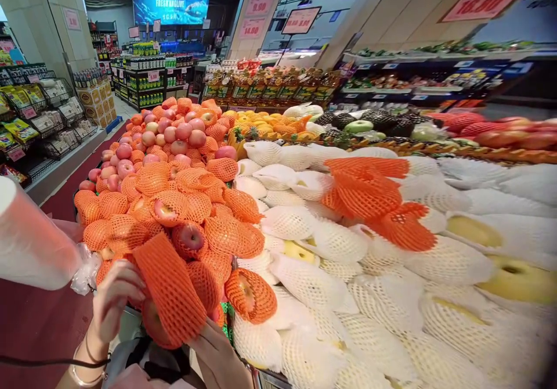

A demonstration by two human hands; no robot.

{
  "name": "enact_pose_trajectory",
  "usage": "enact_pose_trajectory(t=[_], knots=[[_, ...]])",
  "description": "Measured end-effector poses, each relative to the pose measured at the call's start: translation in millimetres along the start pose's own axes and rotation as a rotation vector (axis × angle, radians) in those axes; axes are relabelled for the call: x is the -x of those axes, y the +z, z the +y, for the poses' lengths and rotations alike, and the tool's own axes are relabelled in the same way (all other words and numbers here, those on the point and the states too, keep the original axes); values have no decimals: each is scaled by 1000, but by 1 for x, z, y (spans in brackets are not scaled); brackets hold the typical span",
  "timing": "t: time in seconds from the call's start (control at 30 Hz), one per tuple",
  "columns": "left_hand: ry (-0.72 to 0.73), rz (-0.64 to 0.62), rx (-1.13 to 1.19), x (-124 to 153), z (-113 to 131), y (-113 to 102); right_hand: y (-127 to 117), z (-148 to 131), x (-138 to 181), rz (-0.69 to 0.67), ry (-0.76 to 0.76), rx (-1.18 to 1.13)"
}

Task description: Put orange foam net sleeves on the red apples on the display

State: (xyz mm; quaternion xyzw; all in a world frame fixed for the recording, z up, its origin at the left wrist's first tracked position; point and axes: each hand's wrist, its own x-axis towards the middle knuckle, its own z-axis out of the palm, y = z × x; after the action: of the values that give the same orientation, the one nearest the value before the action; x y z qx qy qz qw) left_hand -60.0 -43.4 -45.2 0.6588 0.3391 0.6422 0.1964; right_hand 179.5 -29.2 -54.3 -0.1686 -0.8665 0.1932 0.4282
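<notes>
A flat orange foam net sleeve (172,290) is between my two hands, low in the view. My left hand (114,299) has its fingers bent and closed at the sleeve's left edge. Against the lower right edge of the sleeve is my right hand (220,351), its fingertips partly hidden behind the mesh. A red apple (153,322) shows between the hands, partly covered by the sleeve; which fingers bear it, I cannot tell. Just beyond lies a heap of apples in orange foam nets (152,177), with an apple in a net (251,295) beside my right hand.
To the right spread yellow fruits in white foam nets (311,281), with loose orange foam nets (374,194) on top. A roll of plastic bags (35,238) stands close on the left. Bare apples (183,133) top the heap. Oil bottles (274,84) line the back.
</notes>
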Motion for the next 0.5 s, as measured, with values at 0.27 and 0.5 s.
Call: enact_pose_trajectory(t=[0.27, 0.5], knots=[[-320, 196, -91, -9, -7, 4, -6, -3, -17, -57, -30, -132], [-124, -164, -148, -16, 3, -7, 8, 10, 10, -166, 116, -89]])
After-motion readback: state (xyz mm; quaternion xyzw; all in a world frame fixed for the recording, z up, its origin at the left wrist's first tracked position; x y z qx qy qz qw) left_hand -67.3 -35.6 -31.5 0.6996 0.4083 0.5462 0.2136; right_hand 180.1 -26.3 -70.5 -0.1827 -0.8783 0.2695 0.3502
